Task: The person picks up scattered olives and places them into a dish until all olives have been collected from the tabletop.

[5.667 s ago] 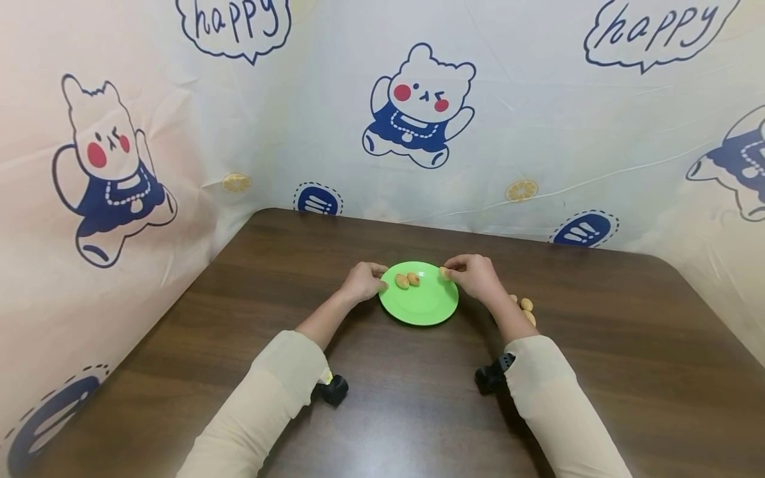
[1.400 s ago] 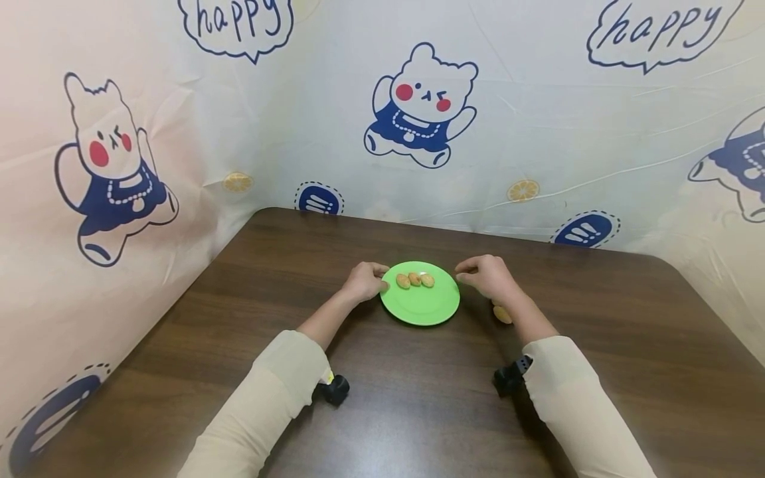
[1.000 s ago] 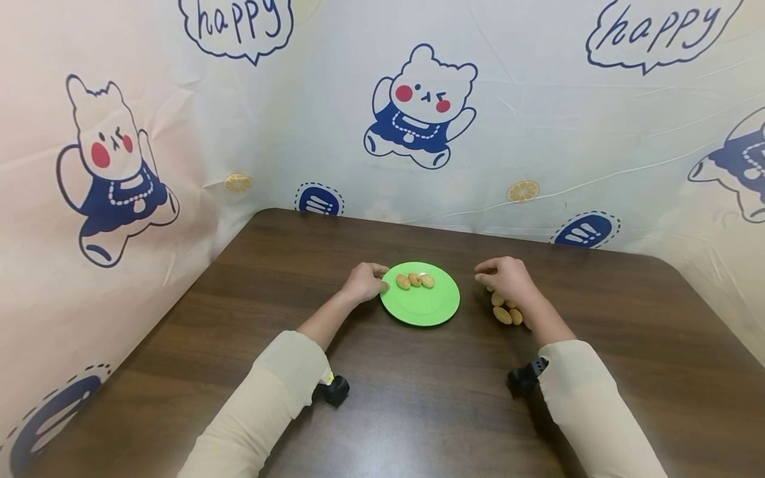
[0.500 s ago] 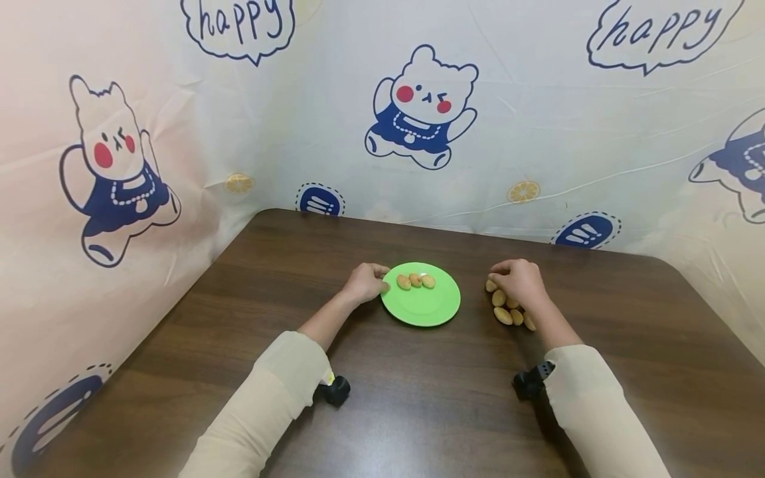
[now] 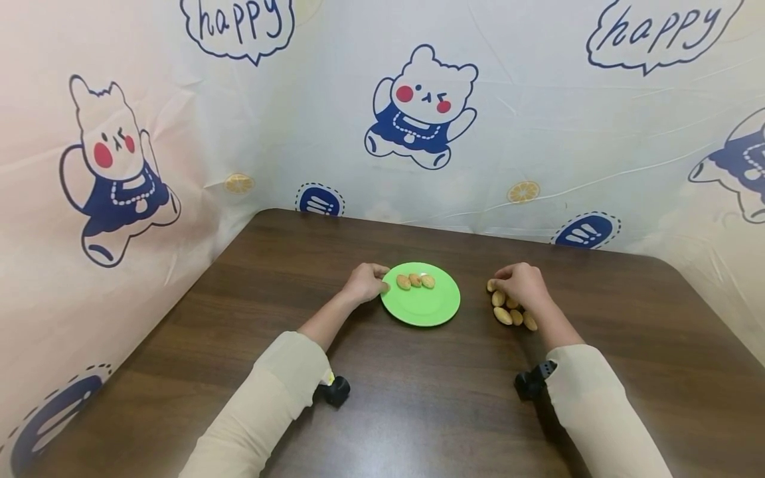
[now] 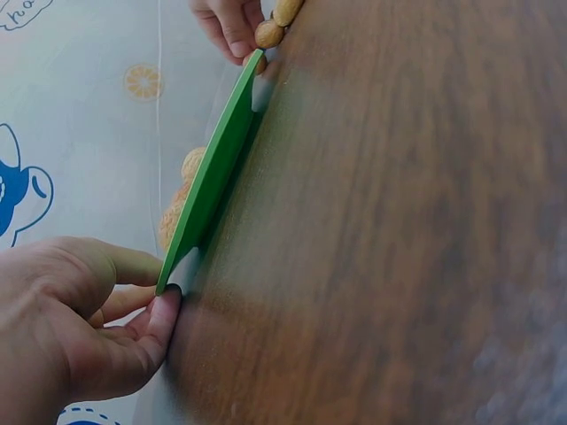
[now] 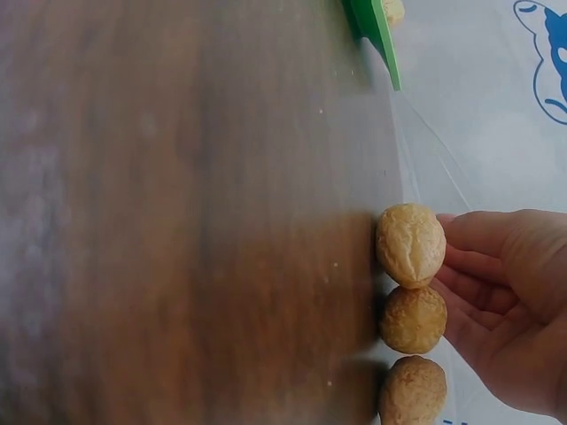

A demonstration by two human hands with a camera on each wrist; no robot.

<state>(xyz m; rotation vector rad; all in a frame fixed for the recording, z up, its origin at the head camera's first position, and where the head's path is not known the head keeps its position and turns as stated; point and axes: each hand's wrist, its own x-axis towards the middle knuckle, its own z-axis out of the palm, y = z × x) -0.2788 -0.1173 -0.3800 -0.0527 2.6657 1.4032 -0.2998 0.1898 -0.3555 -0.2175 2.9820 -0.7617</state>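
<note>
Since the frame from about a second and a half ago, the right hand [image 5: 524,287] has moved away from the green plate [image 5: 420,309] to the loose tan pieces [image 5: 503,316] on the right of the table [image 5: 418,398]; the plate, the left hand [image 5: 362,283] and the three plated pieces [image 5: 415,280] stay where they are. The right hand's grip is narrow, thumb and forefinger pinching the farthest piece [image 5: 491,285] at the tabletop. The left hand holds the plate's left rim between thumb and fingers.

The head view shows all three plated pieces side by side on the plate's far half. The left wrist view gives the plate edge-on instead, exposing the underside and the thumb beneath the rim. Only the right wrist view reveals the creased skins of three loose pieces lined up before the fingers; there, the right fingertips are partly hidden.
</note>
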